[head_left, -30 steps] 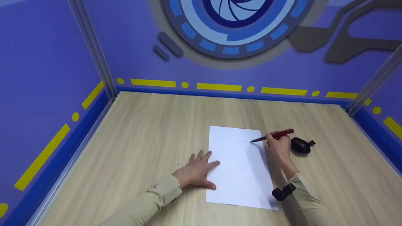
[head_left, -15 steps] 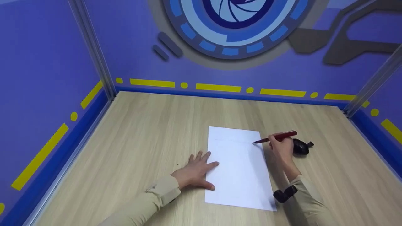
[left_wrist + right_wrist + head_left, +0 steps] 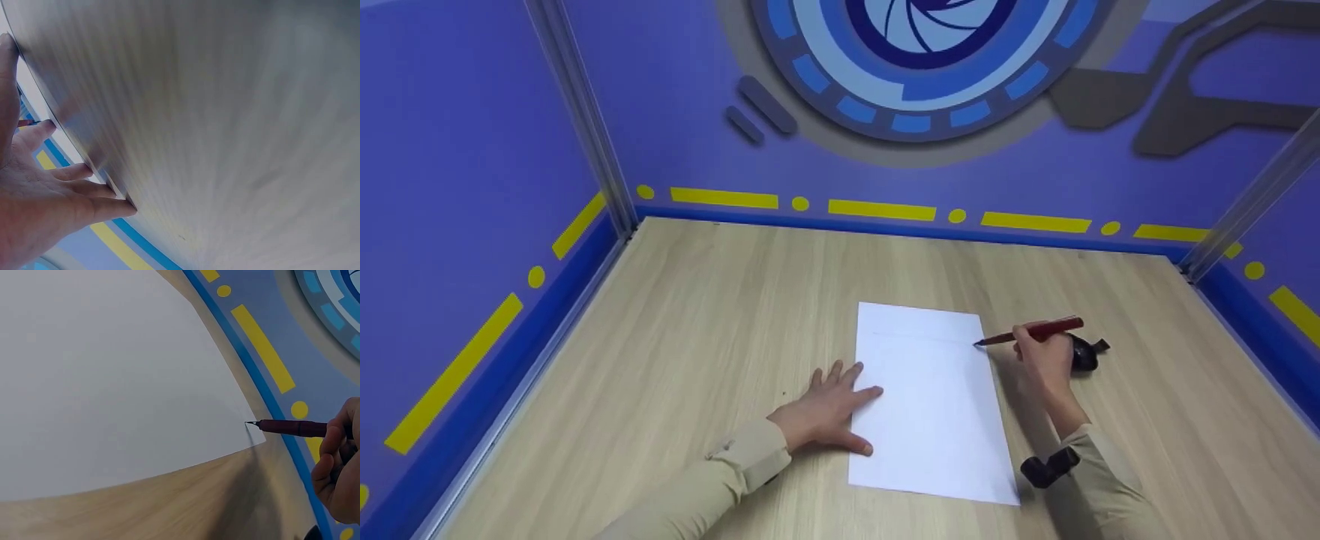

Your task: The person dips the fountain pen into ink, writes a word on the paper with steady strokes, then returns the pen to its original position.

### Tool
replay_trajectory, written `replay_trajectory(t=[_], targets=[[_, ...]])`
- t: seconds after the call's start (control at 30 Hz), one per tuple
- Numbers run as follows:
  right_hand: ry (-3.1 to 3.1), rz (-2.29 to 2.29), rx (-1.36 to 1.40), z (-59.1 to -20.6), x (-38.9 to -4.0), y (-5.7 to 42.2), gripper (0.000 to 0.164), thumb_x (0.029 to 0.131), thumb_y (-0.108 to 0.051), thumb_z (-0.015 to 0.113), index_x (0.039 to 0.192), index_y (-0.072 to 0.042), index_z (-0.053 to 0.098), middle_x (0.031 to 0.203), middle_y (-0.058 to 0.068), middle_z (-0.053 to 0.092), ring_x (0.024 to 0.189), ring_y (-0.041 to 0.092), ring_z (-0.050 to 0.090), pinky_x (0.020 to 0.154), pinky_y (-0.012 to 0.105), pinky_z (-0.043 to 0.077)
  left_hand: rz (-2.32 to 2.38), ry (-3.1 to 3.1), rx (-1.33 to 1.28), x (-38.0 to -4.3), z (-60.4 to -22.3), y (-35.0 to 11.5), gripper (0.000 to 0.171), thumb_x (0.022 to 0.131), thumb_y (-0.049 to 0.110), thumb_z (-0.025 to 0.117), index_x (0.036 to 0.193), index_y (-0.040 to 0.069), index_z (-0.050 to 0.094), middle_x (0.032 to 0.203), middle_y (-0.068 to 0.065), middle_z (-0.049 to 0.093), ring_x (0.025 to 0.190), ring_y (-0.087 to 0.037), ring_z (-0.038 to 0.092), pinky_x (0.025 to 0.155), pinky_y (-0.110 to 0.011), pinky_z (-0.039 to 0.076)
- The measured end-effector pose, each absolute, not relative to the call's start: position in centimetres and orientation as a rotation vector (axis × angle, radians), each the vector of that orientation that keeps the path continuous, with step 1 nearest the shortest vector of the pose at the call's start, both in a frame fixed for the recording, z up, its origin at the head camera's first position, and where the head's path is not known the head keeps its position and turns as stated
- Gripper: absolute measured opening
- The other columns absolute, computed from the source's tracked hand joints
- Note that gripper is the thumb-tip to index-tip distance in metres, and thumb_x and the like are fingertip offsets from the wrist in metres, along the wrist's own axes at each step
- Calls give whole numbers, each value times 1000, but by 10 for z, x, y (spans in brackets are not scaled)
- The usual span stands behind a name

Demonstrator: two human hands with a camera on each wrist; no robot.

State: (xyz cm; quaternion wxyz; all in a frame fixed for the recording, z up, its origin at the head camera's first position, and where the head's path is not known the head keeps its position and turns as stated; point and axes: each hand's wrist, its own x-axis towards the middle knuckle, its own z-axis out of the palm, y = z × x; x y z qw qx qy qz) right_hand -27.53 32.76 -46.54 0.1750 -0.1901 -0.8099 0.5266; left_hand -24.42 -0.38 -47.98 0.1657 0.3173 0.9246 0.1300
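A white sheet of paper (image 3: 922, 420) lies on the wooden table, with a faint thin line running across its upper part. My left hand (image 3: 826, 412) rests spread on the sheet's left edge, thumb and fingertips pressing the paper. In my right hand (image 3: 1046, 361) is a dark red fountain pen (image 3: 1054, 328), pinched between thumb and fingers. Its metal nib (image 3: 252, 422) points at the paper close to the far right corner, as the right wrist view shows. Fingers of the left hand (image 3: 56, 191) stretch along the table in the left wrist view.
Just right of the right hand sits a glossy black rounded object (image 3: 1084, 355) with a short tab, partly hidden by that hand. Blue-purple panels (image 3: 682, 135) with yellow marks enclose the table (image 3: 720, 300) at the back and sides.
My right hand has moved right with the fountain pen, its tip sliding along the line to the sheet's right edge. The left hand stays in place.
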Motion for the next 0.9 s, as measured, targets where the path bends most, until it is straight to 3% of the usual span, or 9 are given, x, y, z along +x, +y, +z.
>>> replay_trajectory(t=[0.9], targets=[[-2254, 1457, -595, -469, -271, 333, 17, 86, -16, 56, 80, 0, 60, 51, -11, 52, 48, 2, 49, 47, 20, 41, 416, 2619, 911, -243, -481, -6, 90, 71, 61, 70, 145, 27, 34, 158, -14, 13, 145, -41, 7, 115, -60, 11]])
